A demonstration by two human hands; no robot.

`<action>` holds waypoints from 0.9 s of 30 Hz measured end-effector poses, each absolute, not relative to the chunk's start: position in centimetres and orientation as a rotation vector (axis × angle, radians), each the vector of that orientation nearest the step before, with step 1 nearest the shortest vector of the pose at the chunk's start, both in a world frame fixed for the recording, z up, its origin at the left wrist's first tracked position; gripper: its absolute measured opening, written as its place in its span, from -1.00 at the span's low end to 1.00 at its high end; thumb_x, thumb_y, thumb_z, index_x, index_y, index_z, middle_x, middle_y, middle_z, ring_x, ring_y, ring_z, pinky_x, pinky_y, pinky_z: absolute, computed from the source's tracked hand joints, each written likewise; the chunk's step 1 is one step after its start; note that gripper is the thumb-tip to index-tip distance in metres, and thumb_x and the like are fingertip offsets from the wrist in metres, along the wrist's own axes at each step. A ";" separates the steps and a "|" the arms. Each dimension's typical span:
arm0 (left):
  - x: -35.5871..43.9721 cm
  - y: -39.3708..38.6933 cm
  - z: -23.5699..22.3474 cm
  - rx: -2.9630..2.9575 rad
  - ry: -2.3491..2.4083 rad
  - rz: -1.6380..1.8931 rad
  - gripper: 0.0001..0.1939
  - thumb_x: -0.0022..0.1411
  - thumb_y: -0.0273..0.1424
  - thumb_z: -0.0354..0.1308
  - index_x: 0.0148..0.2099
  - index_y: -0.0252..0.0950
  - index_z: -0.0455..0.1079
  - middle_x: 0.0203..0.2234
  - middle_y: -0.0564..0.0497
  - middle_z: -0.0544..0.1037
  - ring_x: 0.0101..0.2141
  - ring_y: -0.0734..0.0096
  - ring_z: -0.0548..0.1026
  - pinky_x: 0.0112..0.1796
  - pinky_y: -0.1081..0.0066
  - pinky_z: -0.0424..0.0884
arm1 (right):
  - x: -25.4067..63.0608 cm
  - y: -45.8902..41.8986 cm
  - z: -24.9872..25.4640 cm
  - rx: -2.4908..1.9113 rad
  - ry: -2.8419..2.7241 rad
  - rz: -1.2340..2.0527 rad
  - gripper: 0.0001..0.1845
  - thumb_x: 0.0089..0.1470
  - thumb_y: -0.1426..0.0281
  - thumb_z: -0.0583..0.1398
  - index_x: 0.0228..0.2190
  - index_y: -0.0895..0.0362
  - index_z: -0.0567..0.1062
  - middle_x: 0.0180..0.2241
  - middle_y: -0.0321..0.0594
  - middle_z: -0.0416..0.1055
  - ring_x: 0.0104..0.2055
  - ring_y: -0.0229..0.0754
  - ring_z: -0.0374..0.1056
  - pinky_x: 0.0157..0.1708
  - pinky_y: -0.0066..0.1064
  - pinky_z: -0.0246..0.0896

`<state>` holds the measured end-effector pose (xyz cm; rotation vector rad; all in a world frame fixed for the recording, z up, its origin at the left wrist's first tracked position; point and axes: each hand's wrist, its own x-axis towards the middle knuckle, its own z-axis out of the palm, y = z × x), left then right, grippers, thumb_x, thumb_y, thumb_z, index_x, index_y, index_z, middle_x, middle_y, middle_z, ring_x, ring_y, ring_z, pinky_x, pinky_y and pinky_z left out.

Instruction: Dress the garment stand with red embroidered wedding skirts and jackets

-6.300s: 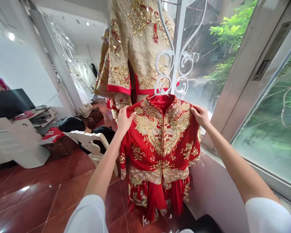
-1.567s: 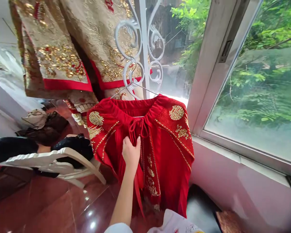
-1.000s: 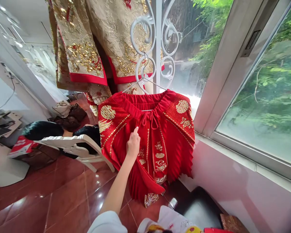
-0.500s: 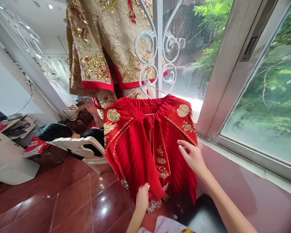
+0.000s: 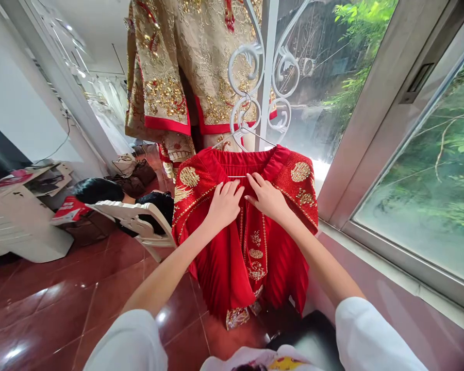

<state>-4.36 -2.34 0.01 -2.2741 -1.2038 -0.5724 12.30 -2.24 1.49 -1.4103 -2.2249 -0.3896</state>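
Note:
A red pleated skirt (image 5: 224, 273) with gold embroidery and a gathered waistband hangs in front of me. It is on a wire hanger (image 5: 246, 111) hooked to a white scrolled metal stand (image 5: 270, 67). Both my hands are at the dipped front of the waistband, side by side with a small gap between. My left hand (image 5: 225, 205) has its fingertips on the waistband's edge, left of the middle. My right hand (image 5: 268, 197) takes the edge on the other side, fingers over the top and thumb lower on the front. The fabric under the fingers is hidden.
A gold-and-cream embroidered garment (image 5: 212, 77) with red trim hangs behind. At left, a person in black (image 5: 154, 201) sits by a white chair (image 5: 135, 219), near a white desk (image 5: 19, 221). A window (image 5: 421, 190) with a sill lies at right.
My left hand has left the skirt's lower front and come up to the waistband. My right hand has moved up and left to it. The view has shifted slightly left.

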 end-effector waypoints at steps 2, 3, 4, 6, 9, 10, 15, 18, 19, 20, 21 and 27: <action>-5.5 -2.8 -1.4 -2.245 -1.247 -0.506 -0.48 0.13 -0.49 0.01 0.17 -0.36 0.22 0.10 -0.20 0.31 0.10 0.09 0.22 0.14 0.07 0.05 | 12.7 -2.4 0.4 -1.391 -2.264 -0.445 -0.44 0.14 0.35 0.03 0.18 0.09 0.16 0.30 -0.09 -0.15 -0.02 0.07 0.23 -0.26 -0.15 0.34; -6.0 -3.2 -1.9 -2.234 -1.267 -0.481 -0.48 0.13 -0.49 0.01 0.18 -0.35 0.21 0.09 -0.19 0.32 0.08 0.08 0.24 0.13 0.05 0.06 | 12.7 -2.4 -0.3 -1.379 -2.286 -0.470 -0.49 0.13 0.40 0.02 0.14 0.08 0.23 0.31 -0.13 -0.20 -0.02 0.06 0.22 -0.27 -0.16 0.34; -6.5 -3.5 -2.2 -2.230 -1.276 -0.460 -0.48 0.14 -0.49 0.01 0.18 -0.33 0.21 0.08 -0.18 0.33 0.06 0.08 0.25 0.12 0.04 0.07 | 12.7 -2.5 -0.9 -1.362 -2.311 -0.491 -0.54 0.12 0.44 0.02 0.08 0.09 0.30 0.32 -0.14 -0.22 -0.03 0.06 0.21 -0.27 -0.16 0.33; -7.0 -4.1 -2.2 -2.236 -1.269 -0.452 -0.50 0.14 -0.50 0.01 0.17 -0.29 0.23 0.11 -0.16 0.32 0.05 0.08 0.26 0.11 0.02 0.09 | 12.3 -2.9 -1.9 -1.311 -2.376 -0.504 -0.61 0.09 0.49 0.01 -0.03 0.17 0.39 0.29 -0.09 -0.12 -0.03 0.05 0.20 -0.24 -0.17 0.31; -6.8 -4.1 -1.1 -2.302 -1.155 -0.482 -0.59 0.16 -0.49 0.00 0.08 -0.28 0.31 0.17 -0.13 0.26 0.13 0.09 0.18 0.13 0.06 0.05 | 11.6 -4.1 -2.7 -1.245 -2.437 -0.388 -0.67 0.05 0.44 0.05 -0.14 0.24 0.43 0.14 0.05 0.17 -0.06 0.02 0.23 -0.25 -0.24 0.30; -6.6 -3.9 -0.6 -2.343 -1.097 -0.480 -0.62 0.17 -0.49 -0.01 0.05 -0.30 0.33 0.15 -0.13 0.29 0.14 0.12 0.17 0.14 0.09 0.04 | 11.5 -4.6 -2.5 -1.253 -2.398 -0.306 -0.68 0.04 0.42 0.06 -0.16 0.25 0.43 0.07 0.06 0.26 -0.09 -0.01 0.26 -0.26 -0.28 0.29; -6.4 -3.7 1.6 -2.558 -0.997 -0.427 -0.64 0.22 -0.44 -0.07 0.04 -0.25 0.35 -0.18 -0.07 0.50 -0.05 0.22 0.32 0.05 0.11 0.11 | 13.1 -6.3 0.3 -1.321 -2.149 0.115 -0.71 0.13 0.30 0.01 -0.37 0.15 0.48 -0.35 -0.19 0.46 -0.34 -0.21 0.35 -0.32 -0.42 0.18; -6.9 -4.9 2.5 -2.713 -1.009 -0.455 -0.65 0.16 -0.45 -0.02 -0.02 -0.19 0.41 -0.14 -0.05 0.46 0.00 0.21 0.27 0.04 0.09 0.12 | 15.2 -6.0 1.8 -1.576 -2.090 0.083 -0.43 0.19 0.09 -0.11 -0.55 0.15 0.47 -0.53 -0.16 0.44 -0.46 -0.19 0.33 -0.44 -0.42 0.09; -7.1 -5.5 2.7 -2.779 -1.000 -0.465 -0.68 0.14 -0.45 0.00 -0.08 -0.18 0.45 -0.10 -0.04 0.44 0.02 0.22 0.25 0.06 0.10 0.11 | 15.9 -5.7 2.0 -1.700 -2.022 0.022 -0.36 0.19 0.04 -0.15 -0.57 0.16 0.47 -0.54 -0.12 0.43 -0.47 -0.17 0.34 -0.46 -0.41 0.07; -7.3 -6.1 2.7 -2.840 -0.988 -0.468 -0.71 0.12 -0.46 0.01 -0.15 -0.16 0.48 -0.06 -0.03 0.42 0.05 0.23 0.24 0.08 0.10 0.08 | 16.6 -5.4 1.9 -1.819 -1.952 -0.047 -0.32 0.19 0.01 -0.17 -0.58 0.17 0.48 -0.53 -0.07 0.44 -0.47 -0.15 0.35 -0.47 -0.40 0.07; -7.5 -6.7 2.6 -2.892 -0.971 -0.449 -0.75 0.11 -0.47 0.02 -0.24 -0.16 0.50 -0.03 -0.01 0.41 0.08 0.23 0.22 0.12 0.09 0.03 | 17.1 -5.2 1.7 -1.923 -1.913 -0.109 -0.33 0.19 0.02 -0.15 -0.57 0.19 0.49 -0.49 -0.01 0.45 -0.45 -0.12 0.37 -0.46 -0.39 0.07; -8.3 -9.0 0.6 -2.983 -1.333 0.417 -0.86 -0.04 -0.45 0.16 -0.40 -0.19 0.53 -0.27 -0.01 0.56 -0.03 0.15 0.39 0.10 0.03 0.10 | 15.7 -7.4 -0.9 -1.898 -2.351 0.037 -0.64 0.10 0.16 0.11 -0.52 0.13 0.53 -0.44 -0.06 0.49 -0.38 -0.05 0.42 -0.45 -0.38 0.11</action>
